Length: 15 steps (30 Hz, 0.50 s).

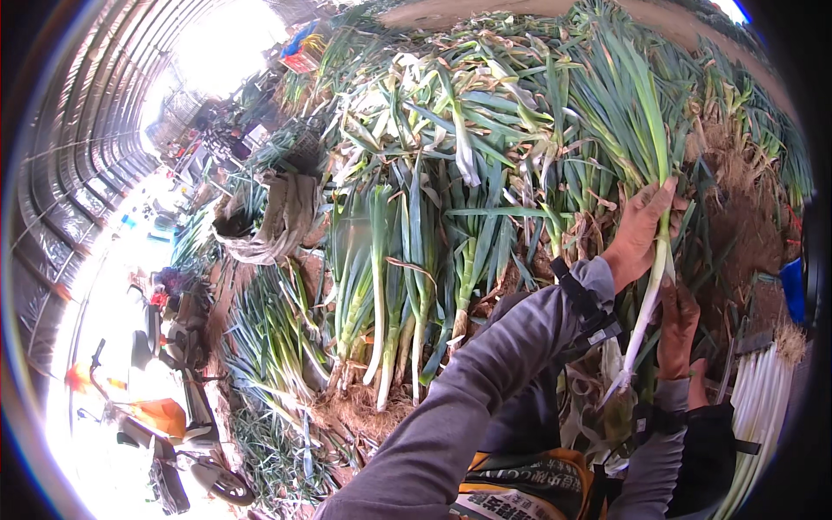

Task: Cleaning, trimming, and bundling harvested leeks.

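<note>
My left hand is wrapped round a large green onion where its pale stalk turns green. The onion slants, its long leaves fanning up and away and its root end pointing down toward me. Beside the white stalk, my right hand is closed with its fingertips drawn together against the stalk's right side. A thin pale strip seems to run to those fingertips, but what they pinch is too small to make out. Both forearms wear grey sleeves with dark straps at the wrists.
A broad heap of green onions spreads ahead, with more standing bunches at left. Clean white stalks lie together at lower right. A grey cloth-like sack sits left of the heap. Farther left stands a scooter.
</note>
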### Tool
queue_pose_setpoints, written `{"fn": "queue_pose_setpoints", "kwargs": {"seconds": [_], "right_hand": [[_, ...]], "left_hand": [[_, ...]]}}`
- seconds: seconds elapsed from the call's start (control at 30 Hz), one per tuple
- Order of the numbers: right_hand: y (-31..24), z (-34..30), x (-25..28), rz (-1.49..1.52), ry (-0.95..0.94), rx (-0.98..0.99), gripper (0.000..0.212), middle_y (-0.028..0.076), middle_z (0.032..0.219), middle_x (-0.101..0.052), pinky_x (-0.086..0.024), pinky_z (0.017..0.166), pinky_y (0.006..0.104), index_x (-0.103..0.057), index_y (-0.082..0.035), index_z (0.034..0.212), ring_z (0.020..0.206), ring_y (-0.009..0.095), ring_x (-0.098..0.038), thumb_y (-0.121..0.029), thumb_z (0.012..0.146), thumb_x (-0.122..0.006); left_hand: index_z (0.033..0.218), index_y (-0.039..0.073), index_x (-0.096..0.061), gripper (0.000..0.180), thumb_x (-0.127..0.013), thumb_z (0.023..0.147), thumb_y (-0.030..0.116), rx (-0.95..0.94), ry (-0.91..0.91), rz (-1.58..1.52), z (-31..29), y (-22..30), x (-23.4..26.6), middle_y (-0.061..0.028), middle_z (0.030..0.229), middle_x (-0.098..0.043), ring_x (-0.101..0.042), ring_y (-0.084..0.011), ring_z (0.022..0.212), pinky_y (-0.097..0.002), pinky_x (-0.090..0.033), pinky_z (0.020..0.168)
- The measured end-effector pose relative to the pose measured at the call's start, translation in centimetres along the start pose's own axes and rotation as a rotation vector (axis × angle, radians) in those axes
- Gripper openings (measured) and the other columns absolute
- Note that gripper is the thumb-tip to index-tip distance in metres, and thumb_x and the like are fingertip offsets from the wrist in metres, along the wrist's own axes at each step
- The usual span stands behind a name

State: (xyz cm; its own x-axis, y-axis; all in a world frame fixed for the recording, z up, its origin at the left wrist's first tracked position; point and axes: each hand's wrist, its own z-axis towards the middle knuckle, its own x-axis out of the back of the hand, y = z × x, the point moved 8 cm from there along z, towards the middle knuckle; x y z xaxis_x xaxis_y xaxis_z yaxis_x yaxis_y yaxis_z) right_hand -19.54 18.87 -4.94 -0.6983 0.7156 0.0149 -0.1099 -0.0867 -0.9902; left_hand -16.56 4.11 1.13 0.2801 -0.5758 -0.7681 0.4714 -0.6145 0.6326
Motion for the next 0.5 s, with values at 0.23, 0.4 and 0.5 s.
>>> {"fn": "queue_pose_setpoints", "kwargs": {"seconds": [0.23,0.4,0.5], "right_hand": [[0.4,-0.1,0.8,0.045,0.017,-0.053,0.02,-0.003,0.077,-0.057,-0.035,0.049,0.0225,-0.065,-0.001,0.104,0.061,0.003,-0.046,-0.018,0.096,-0.059],[0.0,0.1,-0.1,0.217,-0.107,-0.047,0.028,0.004,0.094,-0.065,-0.046,0.055,0.0223,-0.064,0.001,0.112,0.068,0.007,-0.057,-0.022,0.097,-0.06],[-0.8,-0.6,-0.1,0.11,-0.206,-0.157,0.021,0.001,0.079,-0.061,-0.044,0.053,0.0228,-0.067,0.001,0.1,0.059,0.007,-0.056,-0.019,0.097,-0.062]], "left_hand": [[0.112,0.008,-0.055,0.035,-0.047,0.101,0.04,0.07,0.005,-0.14,0.9,-0.4,0.5,-0.0055,0.076,-0.062,-0.053,-0.0138,0.059,-0.0262,-0.044,0.052],[0.114,0.006,-0.056,0.038,-0.055,0.098,0.041,-0.119,-0.14,0.025,3.1,2.9,2.8,-0.0125,0.092,-0.067,-0.062,-0.0191,0.076,-0.0322,-0.053,0.068],[0.119,0.004,-0.054,0.048,-0.032,0.106,0.044,-0.021,-0.215,0.016,4.5,3.0,3.3,-0.0051,0.094,-0.065,-0.053,-0.0123,0.07,-0.0268,-0.049,0.066]]}}
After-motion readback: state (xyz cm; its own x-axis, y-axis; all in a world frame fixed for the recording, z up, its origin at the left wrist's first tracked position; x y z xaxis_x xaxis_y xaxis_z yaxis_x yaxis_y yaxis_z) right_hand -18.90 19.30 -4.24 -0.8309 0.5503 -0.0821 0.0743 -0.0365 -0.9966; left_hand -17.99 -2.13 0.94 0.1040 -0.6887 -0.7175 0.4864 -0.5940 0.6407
